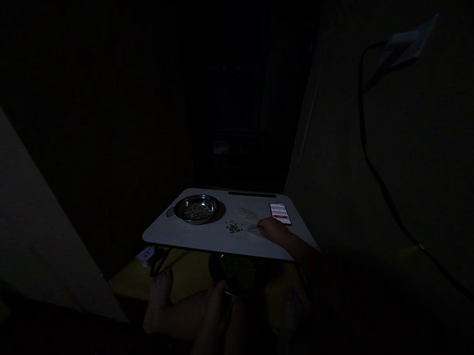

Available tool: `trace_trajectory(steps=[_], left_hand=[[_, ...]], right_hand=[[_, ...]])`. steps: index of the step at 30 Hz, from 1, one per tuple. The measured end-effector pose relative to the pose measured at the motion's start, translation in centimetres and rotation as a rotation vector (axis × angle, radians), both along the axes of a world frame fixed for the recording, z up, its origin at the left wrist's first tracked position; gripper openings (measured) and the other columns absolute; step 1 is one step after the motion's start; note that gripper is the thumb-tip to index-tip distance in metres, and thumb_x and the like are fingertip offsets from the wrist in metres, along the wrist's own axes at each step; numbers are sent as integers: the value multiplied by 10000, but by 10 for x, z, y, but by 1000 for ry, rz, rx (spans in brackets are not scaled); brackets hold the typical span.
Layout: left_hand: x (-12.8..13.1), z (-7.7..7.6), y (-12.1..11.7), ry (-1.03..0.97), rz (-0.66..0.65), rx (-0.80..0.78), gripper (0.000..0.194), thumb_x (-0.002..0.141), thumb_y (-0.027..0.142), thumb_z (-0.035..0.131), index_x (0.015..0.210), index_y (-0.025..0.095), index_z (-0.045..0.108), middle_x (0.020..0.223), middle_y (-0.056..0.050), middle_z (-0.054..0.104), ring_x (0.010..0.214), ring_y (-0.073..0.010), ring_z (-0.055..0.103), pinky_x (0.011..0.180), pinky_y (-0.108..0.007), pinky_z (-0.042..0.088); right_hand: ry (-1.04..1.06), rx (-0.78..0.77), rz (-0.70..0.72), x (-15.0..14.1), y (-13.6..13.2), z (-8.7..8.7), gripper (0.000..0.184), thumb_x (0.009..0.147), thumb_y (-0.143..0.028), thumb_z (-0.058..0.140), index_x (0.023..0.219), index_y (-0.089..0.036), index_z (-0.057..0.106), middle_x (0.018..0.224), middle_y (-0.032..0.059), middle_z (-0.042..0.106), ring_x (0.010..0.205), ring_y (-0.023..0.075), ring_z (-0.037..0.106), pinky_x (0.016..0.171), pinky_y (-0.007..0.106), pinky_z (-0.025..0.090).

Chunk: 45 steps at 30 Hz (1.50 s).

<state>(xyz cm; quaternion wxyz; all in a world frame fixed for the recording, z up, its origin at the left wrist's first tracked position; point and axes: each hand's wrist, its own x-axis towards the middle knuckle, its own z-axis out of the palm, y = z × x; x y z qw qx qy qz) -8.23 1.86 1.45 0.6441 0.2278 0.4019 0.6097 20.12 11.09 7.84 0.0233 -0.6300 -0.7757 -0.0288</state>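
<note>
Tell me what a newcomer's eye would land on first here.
Probably the lit phone, glowing on the right side of the pale tabletop in a very dark room. Next might come the shiny metal bowl on the tabletop's left, then the scattered green bits and pale heap between bowl and phone, with the right hand close by.

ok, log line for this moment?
left hand: at lower bowl | right hand: near green pieces on table | steel bowl: on table | phone: screen lit
</note>
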Motion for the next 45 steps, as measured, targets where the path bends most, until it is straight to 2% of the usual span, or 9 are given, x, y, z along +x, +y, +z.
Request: trace_trajectory(steps=[3,12,15,18,22,26,32,35,45], left_hand=[[-18,6,6,31,75,0,177,641,44,382,645,215,334,611,-51,500,792,-192,558,551,-215,426],[-13,7,4,60,126,-19,160,646,65,381,670,221,353,622,-49,503,784,-188,558,556,-212,427],[11,2,-3,54,97,-32,124,668,107,377,705,225,383,625,-54,517,762,-193,564,548,-226,430],[55,-11,-14,59,33,-50,100,675,128,391,708,219,414,595,-51,524,698,-191,569,532,-243,433],[90,-29,-21,219,-168,-40,72,667,127,432,654,196,446,559,-42,524,637,-173,564,541,-252,440],[45,-37,-2,741,71,161,103,703,124,411,666,195,476,602,-52,533,705,-172,568,567,-245,447],[-58,-42,45,946,130,176,169,776,241,405,858,144,517,845,-54,539,799,-118,516,681,-284,443],[-71,-56,57,1061,111,181,297,771,330,415,978,135,500,947,-58,521,824,-107,496,704,-304,441],[-86,-106,81,1290,89,330,335,770,342,412,1044,162,481,1041,-71,492,911,-137,481,758,-337,428]], right_hand=[[-4,15,-10,2,-1,1,275,784,-204,361,852,-145,621,863,96,629,799,157,567,639,215,357],[27,29,24,0,-5,8,278,778,-207,371,905,-174,616,914,73,624,834,153,557,659,209,359],[61,25,77,-7,-7,10,284,768,-213,386,940,-184,610,935,60,623,845,146,553,674,203,355],[69,11,98,-14,-8,9,287,775,-232,383,941,-183,611,940,61,623,849,148,551,675,205,352],[104,-11,82,-18,-3,6,295,785,-226,362,926,-174,615,934,68,623,848,143,552,688,204,350],[125,-42,44,-13,4,0,280,767,-212,390,913,-164,623,931,72,625,863,141,548,706,198,350],[117,-56,-11,-7,8,-4,286,767,-199,388,913,-139,627,942,91,620,887,149,541,721,195,349],[121,-56,-11,-5,8,-5,287,767,-199,389,916,-134,626,943,98,619,900,151,537,735,194,344],[81,-55,-51,-3,9,-7,281,782,-218,378,885,-121,620,927,124,614,873,168,549,723,217,351]])
